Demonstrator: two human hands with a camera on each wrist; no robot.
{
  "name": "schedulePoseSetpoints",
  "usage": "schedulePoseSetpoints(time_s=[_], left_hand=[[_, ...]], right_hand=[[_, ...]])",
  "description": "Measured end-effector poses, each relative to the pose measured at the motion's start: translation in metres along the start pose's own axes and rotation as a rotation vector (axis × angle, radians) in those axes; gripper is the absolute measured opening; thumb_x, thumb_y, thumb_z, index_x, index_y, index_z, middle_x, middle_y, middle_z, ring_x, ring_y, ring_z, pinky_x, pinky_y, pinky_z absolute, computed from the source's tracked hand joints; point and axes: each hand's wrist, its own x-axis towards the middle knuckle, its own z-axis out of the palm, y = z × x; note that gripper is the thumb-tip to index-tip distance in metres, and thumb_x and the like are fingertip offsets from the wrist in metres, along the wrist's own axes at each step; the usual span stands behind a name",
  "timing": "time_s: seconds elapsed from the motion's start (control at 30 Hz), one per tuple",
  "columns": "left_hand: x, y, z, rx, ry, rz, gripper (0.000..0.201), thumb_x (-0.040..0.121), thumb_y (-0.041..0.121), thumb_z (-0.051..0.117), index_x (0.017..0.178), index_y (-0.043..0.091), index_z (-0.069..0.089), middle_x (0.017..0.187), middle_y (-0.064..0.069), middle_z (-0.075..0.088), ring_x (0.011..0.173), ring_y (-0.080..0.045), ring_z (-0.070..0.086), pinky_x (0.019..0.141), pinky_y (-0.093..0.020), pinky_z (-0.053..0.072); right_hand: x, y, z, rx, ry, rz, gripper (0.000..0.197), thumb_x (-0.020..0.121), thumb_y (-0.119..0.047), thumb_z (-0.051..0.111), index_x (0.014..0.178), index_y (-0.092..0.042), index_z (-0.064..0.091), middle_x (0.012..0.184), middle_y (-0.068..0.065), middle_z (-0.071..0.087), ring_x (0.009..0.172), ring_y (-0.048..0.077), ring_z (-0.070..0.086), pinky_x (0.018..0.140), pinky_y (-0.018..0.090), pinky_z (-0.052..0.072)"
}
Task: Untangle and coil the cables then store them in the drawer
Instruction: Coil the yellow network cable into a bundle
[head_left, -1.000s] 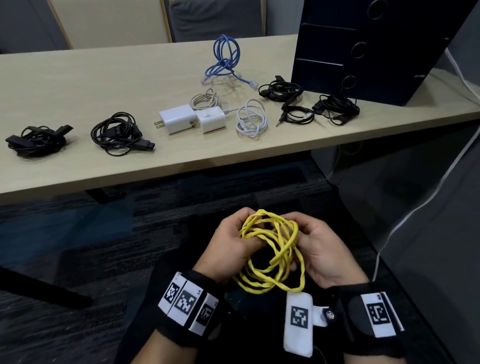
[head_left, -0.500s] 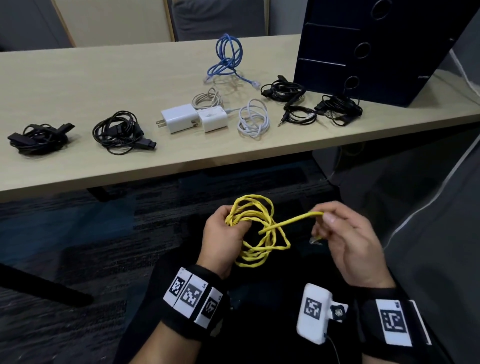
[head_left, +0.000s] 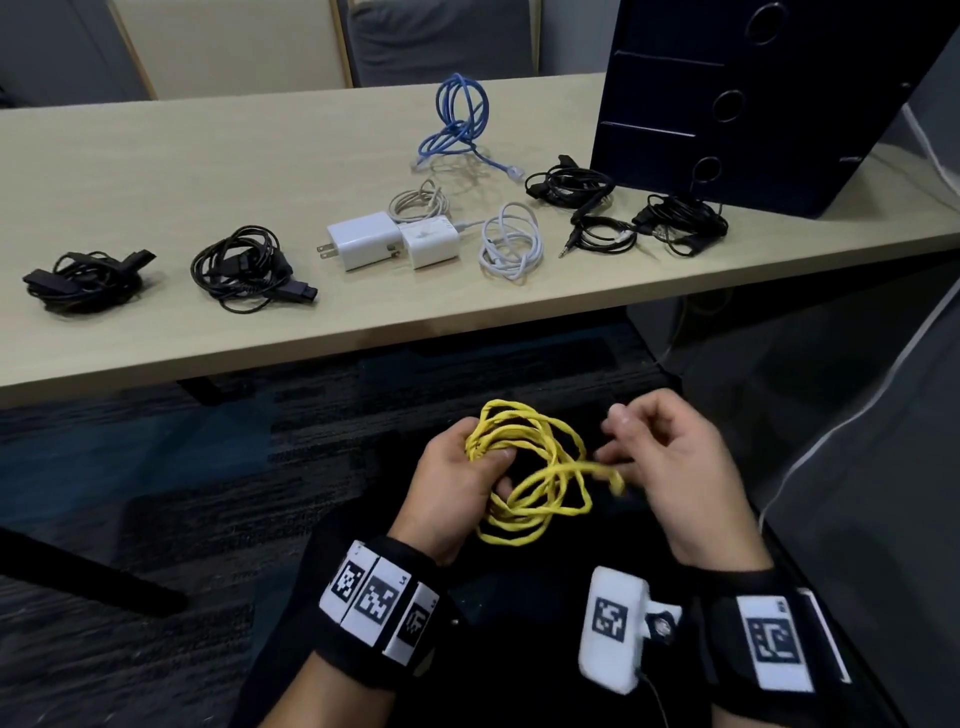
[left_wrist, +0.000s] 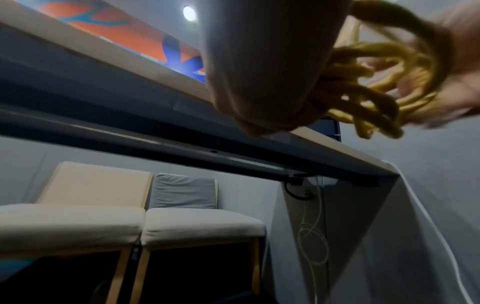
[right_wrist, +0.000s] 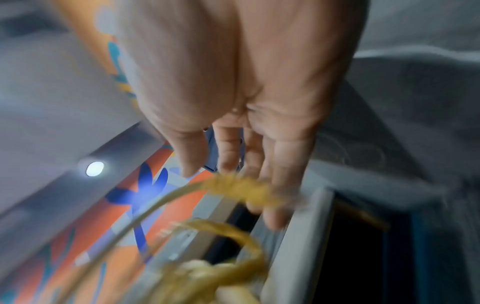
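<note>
A yellow cable (head_left: 524, 467) hangs as a loose coil in front of my lap, below the table edge. My left hand (head_left: 467, 473) grips one side of the coil, with fingers curled through the loops; the left wrist view shows the yellow loops (left_wrist: 376, 82) bunched against that hand. My right hand (head_left: 623, 457) is at the coil's right side, fingers curled, pinching the free end; it is motion-blurred. The right wrist view has the strand (right_wrist: 239, 187) lying across the fingertips (right_wrist: 272, 205). The dark drawer unit (head_left: 753, 104) stands on the table at the right, drawers shut.
On the wooden table (head_left: 156, 171) lie two black bundles (head_left: 83, 280) (head_left: 244, 270), two white chargers (head_left: 363, 247), a white cable (head_left: 511, 241), a beige cable (head_left: 418, 202), a blue cable (head_left: 457, 119) and black cables (head_left: 680, 223) by the drawer unit. Dark carpet lies below.
Both hands first held the coil together. The right hand then drew the free end out to the right, and has now brought it back down toward the coil.
</note>
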Motion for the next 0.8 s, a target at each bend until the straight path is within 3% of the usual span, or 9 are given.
schedulePoseSetpoints(time_s=[0.1, 0.2, 0.3, 0.43, 0.5, 0.57, 0.63, 0.73, 0.8], left_hand=[[-0.004, 0.003, 0.005, -0.075, -0.042, 0.026, 0.013, 0.092, -0.002, 0.056, 0.103, -0.002, 0.062, 0.078, -0.020, 0.063, 0.061, -0.023, 0.058, 0.054, -0.027, 0.051], [-0.004, 0.004, 0.007, -0.106, -0.085, 0.046, 0.016, 0.091, -0.002, 0.057, 0.105, 0.001, 0.063, 0.097, -0.034, 0.064, 0.078, -0.032, 0.057, 0.064, -0.032, 0.052], [-0.004, 0.002, 0.006, -0.112, -0.110, 0.040, 0.018, 0.092, -0.002, 0.056, 0.107, 0.002, 0.063, 0.096, -0.033, 0.064, 0.073, -0.030, 0.058, 0.066, -0.034, 0.051], [-0.003, 0.000, 0.004, -0.188, -0.133, -0.011, 0.013, 0.093, -0.002, 0.053, 0.103, -0.002, 0.061, 0.068, -0.014, 0.051, 0.045, -0.010, 0.043, 0.042, -0.021, 0.041], [-0.003, 0.000, 0.002, -0.163, -0.143, -0.024, 0.010, 0.092, -0.004, 0.053, 0.098, 0.001, 0.060, 0.068, -0.010, 0.050, 0.043, -0.009, 0.041, 0.039, -0.019, 0.038], [-0.003, 0.000, 0.000, -0.096, -0.159, -0.023, 0.009, 0.091, -0.003, 0.057, 0.093, 0.005, 0.060, 0.066, -0.009, 0.049, 0.043, -0.009, 0.041, 0.039, -0.020, 0.037], [-0.002, -0.001, -0.003, -0.053, -0.167, -0.030, 0.010, 0.089, -0.003, 0.060, 0.092, 0.006, 0.060, 0.064, -0.009, 0.049, 0.042, -0.010, 0.040, 0.040, -0.021, 0.036], [0.000, 0.000, -0.008, -0.085, -0.164, -0.039, 0.016, 0.085, -0.005, 0.064, 0.099, 0.002, 0.059, 0.069, -0.010, 0.059, 0.043, -0.010, 0.041, 0.041, -0.019, 0.036], [0.000, 0.002, -0.009, -0.172, -0.195, -0.065, 0.021, 0.085, -0.008, 0.063, 0.102, 0.004, 0.058, 0.067, -0.006, 0.061, 0.043, -0.009, 0.040, 0.040, -0.018, 0.036]], right_hand=[[0.004, 0.012, -0.007, 0.064, -0.120, 0.027, 0.008, 0.088, -0.031, 0.069, 0.093, -0.024, 0.071, 0.092, 0.004, 0.073, 0.083, 0.021, 0.068, 0.074, 0.036, 0.055], [-0.005, 0.022, -0.002, 0.354, -0.325, 0.182, 0.032, 0.082, -0.024, 0.062, 0.108, -0.006, 0.065, 0.091, 0.008, 0.073, 0.080, 0.014, 0.069, 0.066, 0.022, 0.054], [-0.008, 0.020, 0.005, 0.456, -0.366, 0.180, 0.023, 0.079, -0.008, 0.054, 0.101, 0.000, 0.058, 0.073, 0.001, 0.069, 0.064, 0.008, 0.065, 0.054, 0.016, 0.050], [-0.002, 0.028, 0.001, 0.605, -0.236, 0.211, 0.014, 0.082, -0.013, 0.060, 0.076, -0.005, 0.050, 0.061, 0.004, 0.056, 0.057, 0.015, 0.055, 0.051, 0.021, 0.049], [-0.001, 0.032, -0.006, 0.692, -0.146, 0.196, 0.029, 0.075, -0.021, 0.077, 0.073, -0.010, 0.051, 0.060, 0.002, 0.047, 0.055, 0.014, 0.047, 0.052, 0.023, 0.047], [0.002, 0.035, -0.011, 0.730, -0.022, 0.158, 0.024, 0.072, -0.009, 0.076, 0.076, -0.014, 0.053, 0.057, -0.003, 0.041, 0.045, 0.006, 0.037, 0.041, 0.017, 0.036], [0.005, 0.038, -0.022, 0.449, 0.145, -0.017, 0.027, 0.078, 0.003, 0.068, 0.077, -0.021, 0.057, 0.057, -0.007, 0.047, 0.044, 0.004, 0.036, 0.038, 0.015, 0.031], [0.005, 0.033, -0.033, -0.230, 0.248, -0.384, 0.029, 0.077, -0.006, 0.078, 0.075, -0.032, 0.065, 0.070, -0.006, 0.060, 0.065, 0.005, 0.054, 0.062, 0.015, 0.043], [0.002, 0.030, -0.037, -0.367, 0.260, -0.538, 0.016, 0.075, -0.011, 0.080, 0.081, -0.021, 0.069, 0.076, -0.005, 0.061, 0.069, 0.004, 0.054, 0.066, 0.012, 0.041]])
